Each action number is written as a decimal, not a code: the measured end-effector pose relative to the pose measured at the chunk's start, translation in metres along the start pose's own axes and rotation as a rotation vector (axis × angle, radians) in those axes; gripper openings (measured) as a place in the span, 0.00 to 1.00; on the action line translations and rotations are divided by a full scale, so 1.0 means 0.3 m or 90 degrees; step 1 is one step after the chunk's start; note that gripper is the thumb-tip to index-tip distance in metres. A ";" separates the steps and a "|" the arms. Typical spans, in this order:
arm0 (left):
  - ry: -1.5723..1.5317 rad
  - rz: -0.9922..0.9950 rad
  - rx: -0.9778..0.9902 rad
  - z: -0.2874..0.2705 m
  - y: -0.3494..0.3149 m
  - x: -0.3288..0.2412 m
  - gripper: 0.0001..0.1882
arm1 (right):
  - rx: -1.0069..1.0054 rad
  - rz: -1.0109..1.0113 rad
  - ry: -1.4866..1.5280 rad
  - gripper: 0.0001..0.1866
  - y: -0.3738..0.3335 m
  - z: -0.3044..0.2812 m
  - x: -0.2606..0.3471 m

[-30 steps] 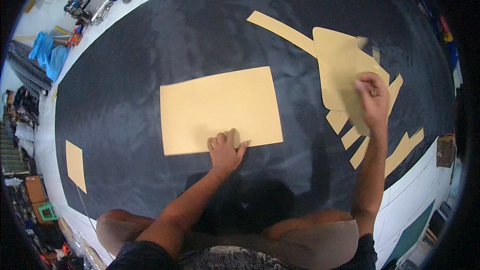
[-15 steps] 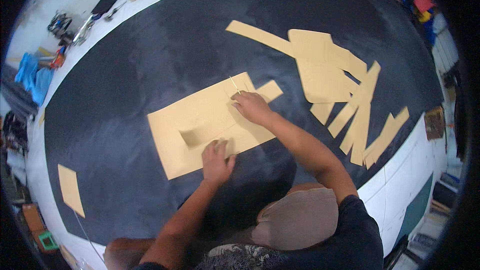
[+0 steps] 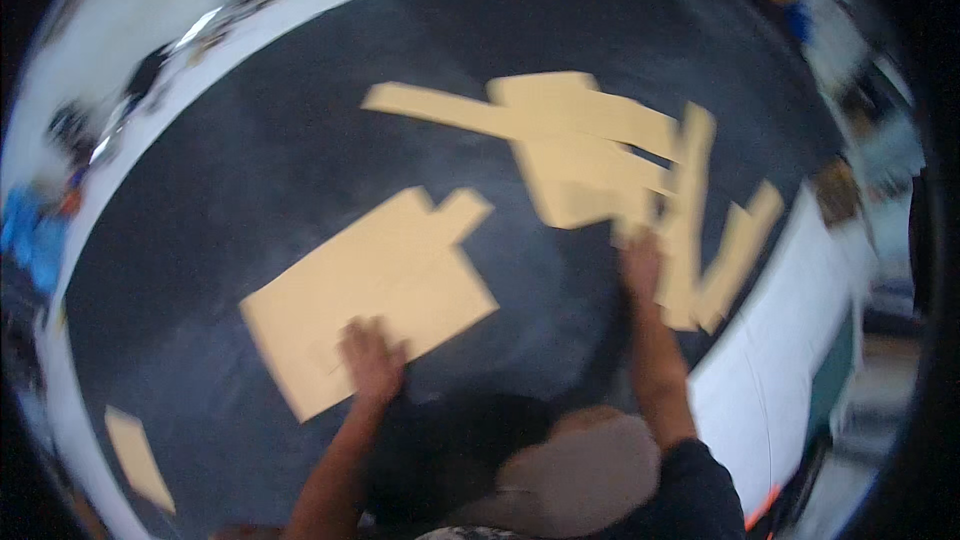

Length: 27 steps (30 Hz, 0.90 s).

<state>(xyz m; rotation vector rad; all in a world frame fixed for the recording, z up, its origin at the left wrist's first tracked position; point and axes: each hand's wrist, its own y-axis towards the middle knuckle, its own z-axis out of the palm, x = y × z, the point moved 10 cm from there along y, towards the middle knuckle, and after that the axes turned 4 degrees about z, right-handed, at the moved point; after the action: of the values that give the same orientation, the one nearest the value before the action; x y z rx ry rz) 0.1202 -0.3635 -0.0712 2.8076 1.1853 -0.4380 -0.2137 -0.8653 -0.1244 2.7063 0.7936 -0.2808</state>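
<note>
A large tan sheet of card or stiff paper point(image 3: 360, 280) lies on the dark tabletop, with a narrow tab-like strip point(image 3: 465, 212) at its upper right corner. My left hand point(image 3: 373, 360) rests on the sheet's near part with its fingers apart. To the right, my right hand point(image 3: 640, 265) is at the lower end of a loose group of tan pieces. Motion smears its fingers, so whether it grips a piece cannot be told. The group holds a broad piece point(image 3: 565, 180), a long strip point(image 3: 440, 108) and several narrower strips point(image 3: 685, 210).
The black work surface point(image 3: 250, 170) has a white border point(image 3: 770, 310). One small tan piece point(image 3: 140, 460) lies at the near left. Blue plastic point(image 3: 35, 235) and blurred clutter are beyond the left edge; a brown block point(image 3: 835, 190) is by the right edge.
My right hand has left the large sheet for the strips on the right. The thin pale stick by its fingers no longer shows. The view has shifted, and the sheet now appears lower left.
</note>
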 end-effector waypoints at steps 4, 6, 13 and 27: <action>0.005 0.073 -0.055 -0.069 0.131 -0.060 0.36 | -0.015 0.062 0.065 0.26 0.197 0.125 -0.433; -0.011 0.042 -0.014 -0.117 0.153 -0.058 0.37 | 0.018 0.193 0.172 0.28 0.177 0.217 -0.464; -0.040 0.012 -0.018 -0.042 0.088 -0.085 0.37 | -0.096 -0.188 0.152 0.34 0.529 -0.043 0.165; -0.035 -0.016 0.018 -0.054 0.135 -0.073 0.38 | 0.053 0.012 0.177 0.34 0.878 0.113 0.065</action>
<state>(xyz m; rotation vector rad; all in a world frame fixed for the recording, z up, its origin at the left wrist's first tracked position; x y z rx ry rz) 0.1382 -0.4044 -0.0518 2.7874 1.2145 -0.5328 -0.0555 -1.0781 -0.0994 2.8681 0.8464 0.0726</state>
